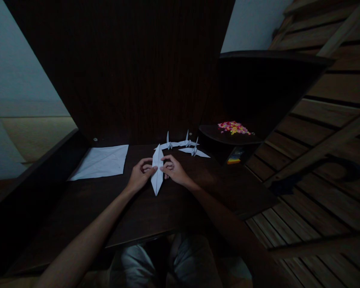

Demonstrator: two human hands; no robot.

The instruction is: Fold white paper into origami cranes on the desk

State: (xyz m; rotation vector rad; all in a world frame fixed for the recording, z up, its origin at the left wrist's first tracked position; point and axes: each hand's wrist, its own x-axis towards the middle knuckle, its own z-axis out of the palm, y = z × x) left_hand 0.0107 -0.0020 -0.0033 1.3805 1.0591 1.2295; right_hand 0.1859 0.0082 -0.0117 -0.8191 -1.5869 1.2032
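Between my hands is a piece of white paper folded into a long narrow diamond (157, 182), one point toward me and a crease down its middle. My left hand (141, 173) grips its left edge, thumb on the front face and fingers curled at the side. At the right edge, my right hand (174, 170) pinches it the same way; its lower fingers are curled. Just beyond the diamond stand three white origami cranes: one at the left (169, 145), one in the middle (187, 143) and one nearer me at the right (194, 151).
White paper sheets (100, 162) lie on the dark desk (131, 224) at the left. A corner shelf (210, 132) at the right bears a heap of small pink, red and yellow pieces (234, 127). Below it is a small colourful box (234, 157). Wooden slats (318, 160) rise at the right.
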